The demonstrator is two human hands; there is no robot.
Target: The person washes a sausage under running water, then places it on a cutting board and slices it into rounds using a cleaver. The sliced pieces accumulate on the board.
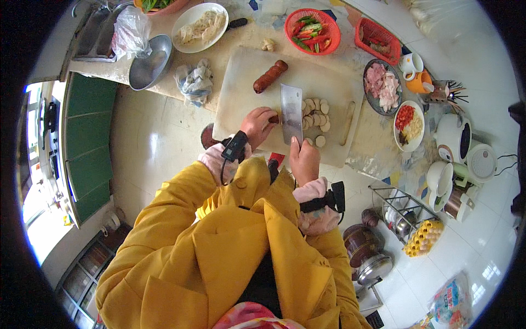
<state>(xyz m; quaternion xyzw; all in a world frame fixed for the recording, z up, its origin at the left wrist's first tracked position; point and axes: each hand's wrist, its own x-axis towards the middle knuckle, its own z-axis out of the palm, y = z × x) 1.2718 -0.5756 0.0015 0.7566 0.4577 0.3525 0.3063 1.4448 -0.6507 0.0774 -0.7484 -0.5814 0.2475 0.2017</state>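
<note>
My right hand point(304, 163) is closed round the handle of a cleaver point(292, 107), whose broad blade lies over the pale cutting board point(241, 90). Left of the blade, my left hand point(258, 127) has its fingers bent round a short reddish-brown stub of sausage point(273, 119), mostly covered by the fingers. Round pale slices with brown rims point(316, 116) lie in overlapping rows just right of the blade. One slice point(320, 141) sits apart, nearer to me. Beyond my left hand, a whole reddish-brown sausage point(270, 76) rests on the board.
Behind the board stand a red basket of cut peppers point(312, 32) and a white plate of pale food point(200, 27). To the right are a plate of sliced meat point(382, 88) and a dish of chopped red and pale pieces point(409, 126). A crumpled cloth point(195, 82) lies left of the board.
</note>
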